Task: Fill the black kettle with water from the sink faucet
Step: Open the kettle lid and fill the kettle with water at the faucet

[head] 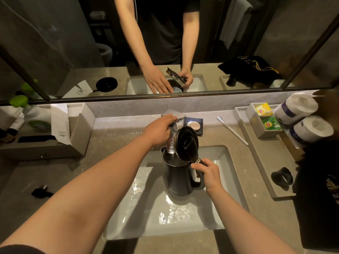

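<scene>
Head view: right hand clamped on the black kettle handle should hold its mouth (lid up) under the stream just beyond that grip, left hand closed on the faucet lever.

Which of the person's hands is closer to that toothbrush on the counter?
Right. The right hand grips the kettle handle, below and left of the toothbrush. The left hand is on the faucet, farther left.

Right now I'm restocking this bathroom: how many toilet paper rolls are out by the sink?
2. Both lie at the counter's far right: one toilet paper roll nearer the mirror, the other roll just in front of it, beside the tea bag box. More may be hidden off-frame.
</scene>
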The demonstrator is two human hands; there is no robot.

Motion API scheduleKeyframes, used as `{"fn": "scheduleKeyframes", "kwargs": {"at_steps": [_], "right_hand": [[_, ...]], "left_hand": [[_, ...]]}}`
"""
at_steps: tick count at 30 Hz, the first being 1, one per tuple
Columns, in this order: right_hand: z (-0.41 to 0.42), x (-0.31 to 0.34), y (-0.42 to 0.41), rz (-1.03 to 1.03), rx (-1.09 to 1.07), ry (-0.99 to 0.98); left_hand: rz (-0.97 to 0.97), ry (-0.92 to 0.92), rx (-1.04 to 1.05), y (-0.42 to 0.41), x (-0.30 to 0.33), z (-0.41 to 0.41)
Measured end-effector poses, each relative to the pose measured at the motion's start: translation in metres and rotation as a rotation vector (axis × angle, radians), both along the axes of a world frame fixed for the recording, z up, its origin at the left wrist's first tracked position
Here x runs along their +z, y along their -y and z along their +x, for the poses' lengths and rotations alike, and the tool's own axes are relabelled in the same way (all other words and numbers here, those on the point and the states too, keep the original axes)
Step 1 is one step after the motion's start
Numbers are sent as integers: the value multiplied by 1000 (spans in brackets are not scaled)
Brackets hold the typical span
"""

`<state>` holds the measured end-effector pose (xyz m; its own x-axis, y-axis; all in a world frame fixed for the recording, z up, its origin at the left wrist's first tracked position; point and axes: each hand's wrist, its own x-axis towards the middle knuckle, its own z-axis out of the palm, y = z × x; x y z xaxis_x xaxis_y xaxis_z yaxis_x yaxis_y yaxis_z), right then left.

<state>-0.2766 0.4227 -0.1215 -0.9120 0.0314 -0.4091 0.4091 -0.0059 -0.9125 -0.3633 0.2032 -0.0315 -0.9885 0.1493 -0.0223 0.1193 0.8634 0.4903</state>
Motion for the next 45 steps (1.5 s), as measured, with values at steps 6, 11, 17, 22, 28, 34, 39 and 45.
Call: {"fn": "scheduleKeyframes", "kwargs": {"at_steps": [6,11,17,22,28,34,39,45], "right_hand": [[0,-2,-1,11,-2,-8],[2,-3,0,20,0,-9],[3,-2,0,4,-4,7],[3,-1,-1,-13,-1,2],[5,1,-2,7,-6,2],[6,3,-2,2,-5,0],[5,5,-3,1,-7,-5],[5,5,-3,-1,-17,-6]], "left_hand": [[4,33,-2,3,-2,2],[-3,36,-10,3,-1,2],[-10,60,-9,2,0,3],[22,28,0,-1,3,6],[19,22,-15,-2,6,7],[12,56,-11,-1,5,7],[7,69,-6,-2,6,8],[9,68,5,-3,6,8]]}}
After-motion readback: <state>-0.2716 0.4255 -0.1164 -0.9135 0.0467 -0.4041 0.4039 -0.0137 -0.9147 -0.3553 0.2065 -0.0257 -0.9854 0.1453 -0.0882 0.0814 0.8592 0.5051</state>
